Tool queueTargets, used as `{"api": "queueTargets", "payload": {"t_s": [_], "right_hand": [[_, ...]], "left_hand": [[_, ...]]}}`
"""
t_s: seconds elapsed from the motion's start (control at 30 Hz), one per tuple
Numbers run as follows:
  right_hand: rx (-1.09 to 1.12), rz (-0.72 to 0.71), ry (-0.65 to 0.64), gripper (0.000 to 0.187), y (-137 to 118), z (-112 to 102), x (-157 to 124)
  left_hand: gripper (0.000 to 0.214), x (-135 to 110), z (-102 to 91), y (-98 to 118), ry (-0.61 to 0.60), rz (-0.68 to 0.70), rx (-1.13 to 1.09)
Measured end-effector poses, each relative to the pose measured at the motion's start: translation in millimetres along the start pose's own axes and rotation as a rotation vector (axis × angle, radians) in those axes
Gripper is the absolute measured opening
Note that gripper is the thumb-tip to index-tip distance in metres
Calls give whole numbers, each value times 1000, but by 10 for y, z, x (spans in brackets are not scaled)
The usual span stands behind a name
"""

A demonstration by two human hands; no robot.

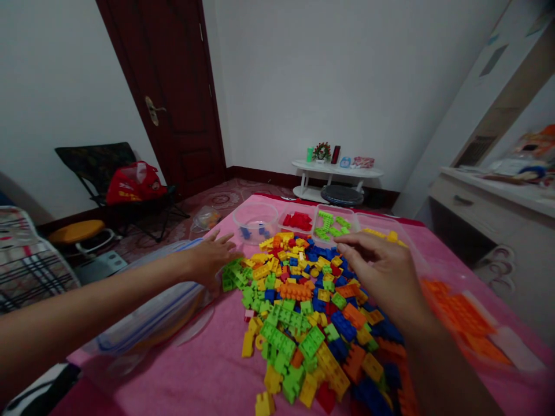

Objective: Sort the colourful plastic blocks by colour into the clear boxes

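Walls: I see plain white walls [303, 75] meeting in a corner; dark skirting at the base
Door: dark red-brown wood door [173, 86], closed; metal handle [152, 110]
Floor: reddish patterned floor [217, 199]
Left side: black folding chair [97, 162] with a red bag [134, 182] on it; orange stool [76, 231] near it
Far wall: low white table [336, 170] with a small plant [321, 151]
Right side: pale drawer cabinet [477, 202]
Light: dim and even on my feed

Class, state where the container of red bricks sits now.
Head view: the container of red bricks sits near the far edge of the table, between the round tub of blue bricks, left, and the container of green bricks, right.
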State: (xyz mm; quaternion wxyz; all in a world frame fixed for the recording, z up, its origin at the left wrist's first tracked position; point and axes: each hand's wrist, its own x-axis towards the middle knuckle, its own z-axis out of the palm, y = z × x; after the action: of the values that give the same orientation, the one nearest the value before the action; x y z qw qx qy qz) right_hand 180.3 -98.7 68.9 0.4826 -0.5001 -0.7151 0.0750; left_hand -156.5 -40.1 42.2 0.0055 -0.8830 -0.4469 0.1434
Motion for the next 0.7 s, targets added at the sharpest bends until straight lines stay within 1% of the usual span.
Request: {"api": "queueTargets", "payload": {"t_s": [0.17,0.3,0.4,0.47,0.57,0.63,0.7], "right_hand": [[-3,-7,-5,15,6,13,-4],[-1,-3,-12,16,9,8,-6],[2,-18,-3,15,0,3,-4],[-1,-37,9,14,-8,4,-2],[-2,-46,10,13,-10,8,2],[3,-38,4,13,-1,9,4],[5,-29,1,13,13,8,7]], "left_hand": [[86,123,132,71,-53,15,-35],[67,195,194,135,14,54,-8],[56,194,216,169,32,111,-11],[55,181,224,192,48,126,-13],[62,176,244,242,78,113,-28],[60,193,254,294,87,115,-147],[62,225,247,364,72,100,-365]]}}
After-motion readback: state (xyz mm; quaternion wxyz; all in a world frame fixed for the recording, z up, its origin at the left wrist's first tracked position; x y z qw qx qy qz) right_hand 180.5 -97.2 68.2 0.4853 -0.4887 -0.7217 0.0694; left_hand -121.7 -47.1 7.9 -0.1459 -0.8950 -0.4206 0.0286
